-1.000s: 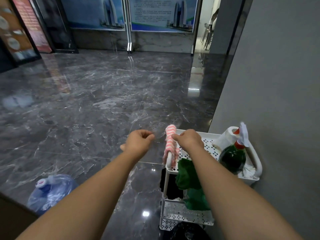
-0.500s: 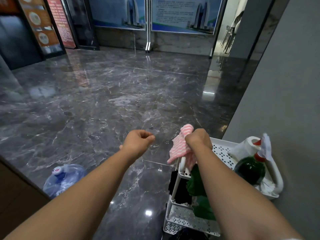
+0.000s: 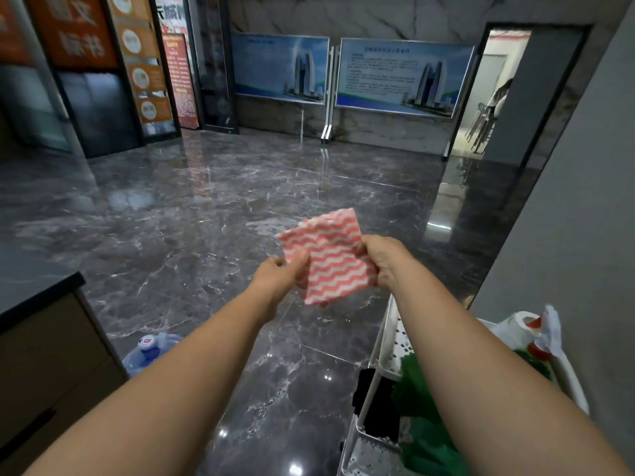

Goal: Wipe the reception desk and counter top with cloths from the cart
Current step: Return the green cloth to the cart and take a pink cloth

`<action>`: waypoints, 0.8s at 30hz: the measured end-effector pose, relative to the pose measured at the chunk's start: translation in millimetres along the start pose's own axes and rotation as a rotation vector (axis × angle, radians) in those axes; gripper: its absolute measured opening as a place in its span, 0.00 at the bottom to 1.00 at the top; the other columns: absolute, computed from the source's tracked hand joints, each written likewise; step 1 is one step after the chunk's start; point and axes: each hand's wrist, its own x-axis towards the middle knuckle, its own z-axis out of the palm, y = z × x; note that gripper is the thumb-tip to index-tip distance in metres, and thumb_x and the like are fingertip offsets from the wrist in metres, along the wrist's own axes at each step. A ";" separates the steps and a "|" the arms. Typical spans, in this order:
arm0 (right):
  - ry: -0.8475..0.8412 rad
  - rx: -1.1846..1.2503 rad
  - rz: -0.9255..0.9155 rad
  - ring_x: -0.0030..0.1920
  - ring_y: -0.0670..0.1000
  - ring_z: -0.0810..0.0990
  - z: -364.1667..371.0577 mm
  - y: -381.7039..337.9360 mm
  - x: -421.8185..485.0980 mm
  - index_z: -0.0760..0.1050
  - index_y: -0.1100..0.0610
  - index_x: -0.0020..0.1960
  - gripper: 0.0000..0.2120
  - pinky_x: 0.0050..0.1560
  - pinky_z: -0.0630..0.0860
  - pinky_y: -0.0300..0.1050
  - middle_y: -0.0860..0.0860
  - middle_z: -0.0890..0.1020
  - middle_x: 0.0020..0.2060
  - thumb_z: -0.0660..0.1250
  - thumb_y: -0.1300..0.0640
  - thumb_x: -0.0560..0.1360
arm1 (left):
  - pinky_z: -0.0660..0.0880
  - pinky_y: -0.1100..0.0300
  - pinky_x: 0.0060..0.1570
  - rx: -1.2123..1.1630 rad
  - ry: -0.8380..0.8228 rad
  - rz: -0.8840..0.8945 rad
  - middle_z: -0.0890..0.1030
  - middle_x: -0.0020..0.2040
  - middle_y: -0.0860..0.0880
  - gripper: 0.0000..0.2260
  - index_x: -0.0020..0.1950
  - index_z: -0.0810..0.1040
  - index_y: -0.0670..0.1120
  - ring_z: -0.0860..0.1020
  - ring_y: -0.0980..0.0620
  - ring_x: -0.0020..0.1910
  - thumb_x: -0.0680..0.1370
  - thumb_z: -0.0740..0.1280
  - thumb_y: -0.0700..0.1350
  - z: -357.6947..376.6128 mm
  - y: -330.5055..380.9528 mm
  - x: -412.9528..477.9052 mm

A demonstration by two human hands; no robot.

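A pink-and-white wavy-striped cloth (image 3: pixel 330 255) is stretched flat in the air above the dark marble floor. My left hand (image 3: pixel 280 274) pinches its left edge and my right hand (image 3: pixel 385 259) grips its right edge. Below my right arm stands the white perforated cart (image 3: pixel 385 341), with a green cloth (image 3: pixel 417 396) and a black cloth (image 3: pixel 372 403) hanging over its side. The dark top of the reception desk (image 3: pixel 37 297) shows at the left edge, with wooden fronts beneath it.
On the cart sit a green spray bottle (image 3: pixel 537 355) with a white trigger and a paper roll (image 3: pixel 515 329). A blue water jug (image 3: pixel 147 350) stands on the floor by the desk. A grey wall runs along the right. Display boards (image 3: pixel 402 77) stand far ahead.
My right hand lifted the striped cloth off the cart's rail and up. My left hand came over and took its other edge, spreading it open. My view rose and turned left, showing the desk.
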 end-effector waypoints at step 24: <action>-0.466 -0.468 -0.524 0.52 0.55 0.81 275.7 24.5 -158.4 0.78 0.51 0.26 0.22 0.57 0.78 0.49 0.52 0.85 0.47 0.61 0.71 0.71 | 0.78 0.52 0.37 0.123 0.705 0.228 0.79 0.47 0.42 0.08 0.47 0.73 0.47 0.80 0.43 0.43 0.75 0.67 0.36 -284.2 10.8 -165.0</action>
